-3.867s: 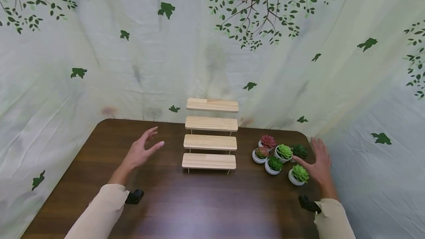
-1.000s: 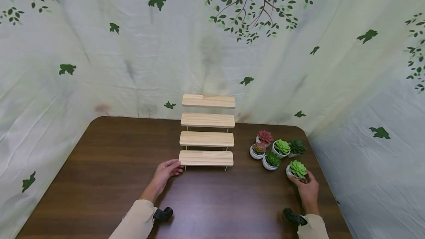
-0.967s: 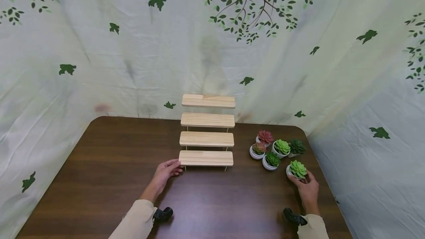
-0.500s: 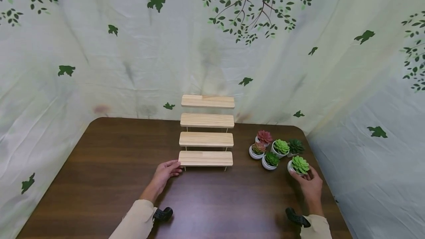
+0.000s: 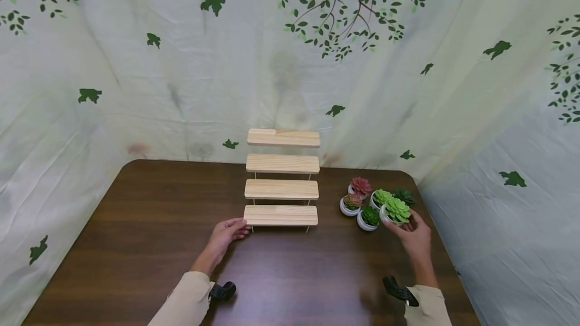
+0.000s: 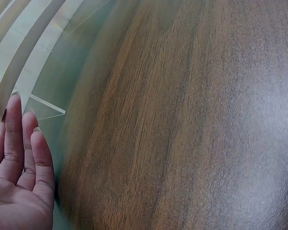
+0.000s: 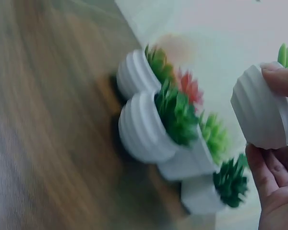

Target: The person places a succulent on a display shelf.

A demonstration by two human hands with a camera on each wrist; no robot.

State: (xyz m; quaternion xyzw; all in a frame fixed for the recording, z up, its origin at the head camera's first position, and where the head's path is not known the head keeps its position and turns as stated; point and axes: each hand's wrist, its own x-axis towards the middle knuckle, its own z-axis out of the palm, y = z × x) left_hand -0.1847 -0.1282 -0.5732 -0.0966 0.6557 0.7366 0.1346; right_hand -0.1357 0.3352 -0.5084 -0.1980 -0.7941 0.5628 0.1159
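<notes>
Head view: a light-green potted succulent [image 5: 396, 211] is gripped by the right hand [image 5: 414, 235], thumb and fingers round its white pot, held above the brown tabletop [image 5: 290, 275] near the right edge. Just beyond, five other potted succulents [image 5: 370, 216] crowd toward the back right corner. Leftward, a strip of tabletop separates them from the four-tier wooden rack [image 5: 281, 215]; the left hand [image 5: 222, 240] pinches its lowest shelf's left end.
</notes>
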